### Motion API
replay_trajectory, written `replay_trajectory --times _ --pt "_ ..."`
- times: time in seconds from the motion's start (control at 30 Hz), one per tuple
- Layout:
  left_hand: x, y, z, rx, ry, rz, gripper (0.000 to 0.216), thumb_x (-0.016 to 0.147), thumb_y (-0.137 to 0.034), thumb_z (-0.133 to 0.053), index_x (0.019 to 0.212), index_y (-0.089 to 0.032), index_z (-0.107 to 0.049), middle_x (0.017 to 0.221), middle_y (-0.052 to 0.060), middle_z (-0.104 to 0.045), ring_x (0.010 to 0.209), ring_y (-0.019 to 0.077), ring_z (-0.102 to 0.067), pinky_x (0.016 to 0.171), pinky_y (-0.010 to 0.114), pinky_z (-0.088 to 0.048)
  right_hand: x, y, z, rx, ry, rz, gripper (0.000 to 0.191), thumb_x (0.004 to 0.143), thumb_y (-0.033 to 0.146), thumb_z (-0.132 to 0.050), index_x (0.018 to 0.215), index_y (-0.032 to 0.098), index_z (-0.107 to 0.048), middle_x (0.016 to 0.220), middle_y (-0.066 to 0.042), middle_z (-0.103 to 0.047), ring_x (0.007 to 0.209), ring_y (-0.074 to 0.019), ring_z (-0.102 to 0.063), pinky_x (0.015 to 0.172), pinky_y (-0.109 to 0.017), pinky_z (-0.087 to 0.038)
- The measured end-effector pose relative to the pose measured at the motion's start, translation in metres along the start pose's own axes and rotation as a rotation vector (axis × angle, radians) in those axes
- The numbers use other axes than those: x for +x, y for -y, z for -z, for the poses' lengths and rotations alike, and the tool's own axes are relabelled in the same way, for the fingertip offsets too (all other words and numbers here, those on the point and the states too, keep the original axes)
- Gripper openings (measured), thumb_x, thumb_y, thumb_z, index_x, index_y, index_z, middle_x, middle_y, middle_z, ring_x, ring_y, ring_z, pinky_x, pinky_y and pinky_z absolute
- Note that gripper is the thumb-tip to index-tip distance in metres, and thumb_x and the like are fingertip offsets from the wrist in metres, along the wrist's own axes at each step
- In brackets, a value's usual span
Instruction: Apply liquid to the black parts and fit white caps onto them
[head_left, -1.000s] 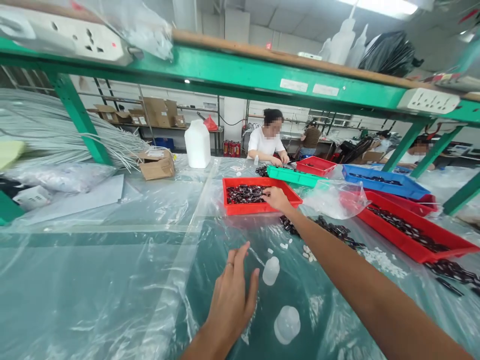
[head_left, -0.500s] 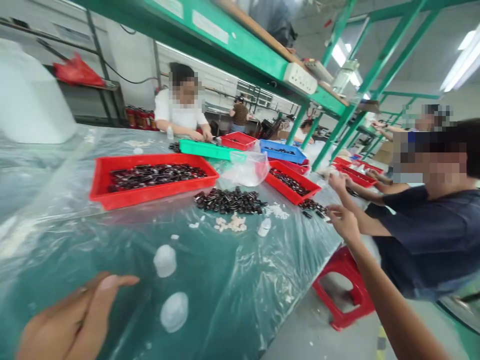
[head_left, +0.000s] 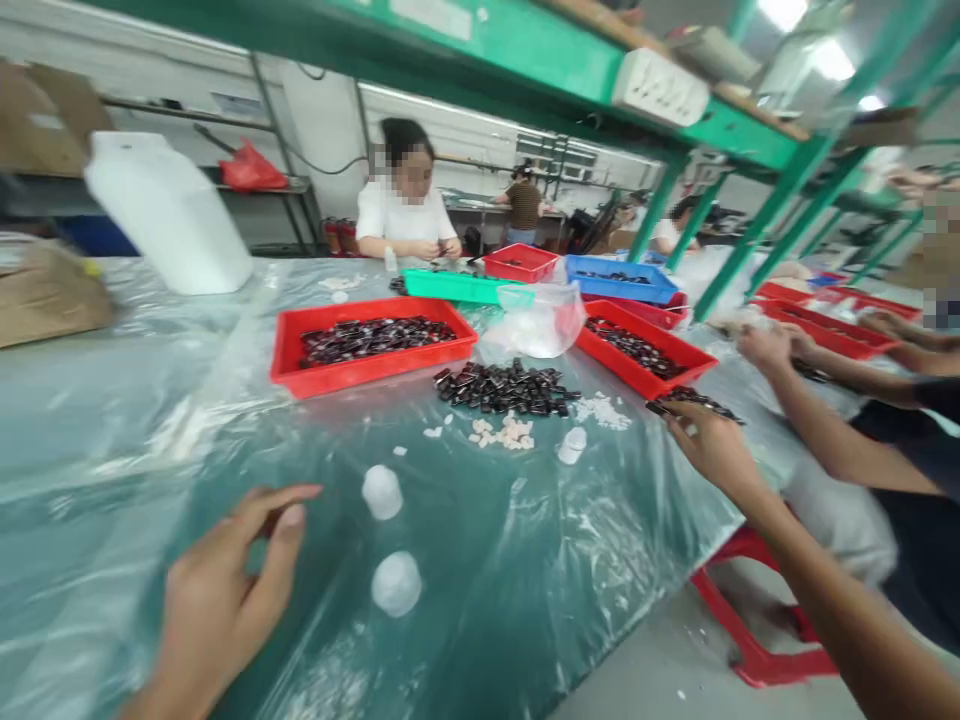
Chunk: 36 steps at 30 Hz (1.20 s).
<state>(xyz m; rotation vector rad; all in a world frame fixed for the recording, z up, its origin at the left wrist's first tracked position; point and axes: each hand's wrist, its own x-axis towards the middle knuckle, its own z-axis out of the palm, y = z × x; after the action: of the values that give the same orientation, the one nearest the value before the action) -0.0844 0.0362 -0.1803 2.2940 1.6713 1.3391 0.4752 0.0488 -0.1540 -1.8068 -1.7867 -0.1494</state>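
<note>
Clear plastic sheeting (head_left: 525, 560) is stretched over a long green workbench, under a green steel shelf frame (head_left: 525, 50). The left hand (head_left: 225, 590) is held low over the sheet at the near edge, its fingers loosely curled with thumb and forefinger drawn close together; whether anything is pinched between them cannot be told. Two small white caps (head_left: 382, 492) (head_left: 396, 583) lie on the sheet just to the right of that hand, apart from its fingertips.

The right hand (head_left: 712, 445) is stretched out to the table's right edge, fingers bent, beside a small cluster of dark parts (head_left: 694, 400) that lies just beyond the fingertips; contact cannot be confirmed. A larger pile of dark parts (head_left: 510, 388) and some white bits (head_left: 502, 432) are seen between the two hands, in front of a red tray (head_left: 292, 345) filled with the same dark parts.

Compared with half a second ago, the view has been swung back to the left, and the left hand has been raised further into sight. A neighbouring person's forearm (head_left: 832, 430) is extended over the bench at the right.
</note>
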Motion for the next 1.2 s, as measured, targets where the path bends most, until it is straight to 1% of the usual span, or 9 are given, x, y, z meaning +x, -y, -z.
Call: replay_trajectory --times 0.13,0.27,0.4,0.53,0.63,0.73,0.83,1.03,1.2 --pt "-0.009 -0.022 0.016 -0.018 0.074 -0.114 0.023 0.099 -0.025 -0.055 0.12 -0.031 -0.061 0.088 -0.003 -0.063 0.073 0.0152 -0.064 0.073 0.025 -0.05 -0.032 0.117 0.005 0.247 0.1 0.355 0.028 0.11 0.041 -0.053 0.123 0.018 -0.062 0.105 -0.006 -0.064 0.074 -0.0135 -0.062 0.064 -0.027 -0.056" --pt "-0.017 -0.043 0.029 -0.107 0.211 -0.252 0.046 0.105 -0.038 -0.049 0.149 -0.027 -0.043 0.12 0.009 -0.062 0.09 0.0204 -0.065 0.082 0.029 -0.053 -0.056 0.247 -0.01 0.442 0.328 0.607 0.021 0.11 0.03 -0.052 0.127 0.019 -0.057 0.108 -0.005 -0.064 0.081 -0.0157 -0.064 0.071 -0.029 -0.056" --pt "-0.023 -0.048 0.031 -0.157 0.294 -0.323 0.057 0.107 -0.035 -0.049 0.16 -0.03 -0.029 0.124 0.009 -0.064 0.106 0.0235 -0.066 0.088 0.03 -0.053 -0.043 0.322 -0.03 0.516 0.468 0.704 0.011 0.108 0.022 -0.055 0.115 0.016 -0.061 0.096 -0.002 -0.064 0.085 -0.0181 -0.064 0.077 -0.034 -0.056" --pt "-0.02 -0.041 0.029 -0.24 0.202 -0.285 0.047 0.105 -0.012 -0.049 0.149 -0.028 -0.047 0.104 0.004 -0.067 0.086 0.0174 -0.066 0.077 0.027 -0.052 -0.034 0.323 -0.036 0.625 0.52 0.559 0.018 0.107 0.029 -0.06 0.12 0.017 -0.06 0.107 -0.005 -0.065 0.091 -0.019 -0.065 0.079 -0.034 -0.057" --pt "-0.013 -0.037 0.027 -0.319 0.148 -0.179 0.032 0.101 -0.008 -0.055 0.127 -0.023 -0.064 0.105 0.004 -0.069 0.089 0.0167 -0.068 0.081 0.027 -0.053 -0.047 0.296 -0.05 0.704 0.539 0.398 0.031 0.105 0.037 -0.062 0.131 0.019 -0.056 0.122 -0.008 -0.062 0.093 -0.0195 -0.065 0.08 -0.036 -0.058" --pt "-0.008 -0.039 0.024 -0.431 0.15 -0.04 0.022 0.098 -0.01 -0.061 0.112 -0.022 -0.072 0.099 0.002 -0.073 0.082 0.0151 -0.071 0.076 0.025 -0.056 -0.07 0.277 -0.077 0.759 0.674 0.348 0.054 0.097 0.042 -0.073 0.141 0.02 -0.052 0.133 -0.011 -0.057 0.114 -0.0289 -0.061 0.096 -0.049 -0.055" --pt "-0.006 -0.042 0.02 -0.552 0.169 0.06 0.02 0.094 -0.011 -0.066 0.105 -0.024 -0.077 0.1 0.002 -0.075 0.084 0.0161 -0.074 0.074 0.025 -0.059 -0.083 0.279 -0.1 0.865 0.702 0.312 0.04 0.1 0.039 -0.07 0.132 0.018 -0.058 0.133 -0.011 -0.057 0.123 -0.0305 -0.056 0.105 -0.055 -0.047" --pt "-0.008 -0.041 0.021 -0.67 0.075 0.126 0.02 0.089 -0.016 -0.074 0.104 -0.027 -0.081 0.09 0.002 -0.069 0.08 0.0166 -0.069 0.074 0.028 -0.058 -0.033 0.296 -0.096 1.144 0.69 0.425 0.037 0.103 0.044 -0.065 0.127 0.016 -0.058 0.118 -0.009 -0.063 0.106 -0.0252 -0.064 0.091 -0.045 -0.057" --pt "-0.01 -0.038 0.018 -0.681 -0.031 0.169 0.021 0.089 -0.012 -0.075 0.104 -0.027 -0.075 0.089 -0.001 -0.069 0.08 0.0139 -0.066 0.074 0.024 -0.056 0.006 0.291 -0.089 1.103 0.584 0.581 0.033 0.104 0.038 -0.064 0.131 0.019 -0.057 0.126 -0.009 -0.058 0.104 -0.0232 -0.063 0.084 -0.039 -0.059"
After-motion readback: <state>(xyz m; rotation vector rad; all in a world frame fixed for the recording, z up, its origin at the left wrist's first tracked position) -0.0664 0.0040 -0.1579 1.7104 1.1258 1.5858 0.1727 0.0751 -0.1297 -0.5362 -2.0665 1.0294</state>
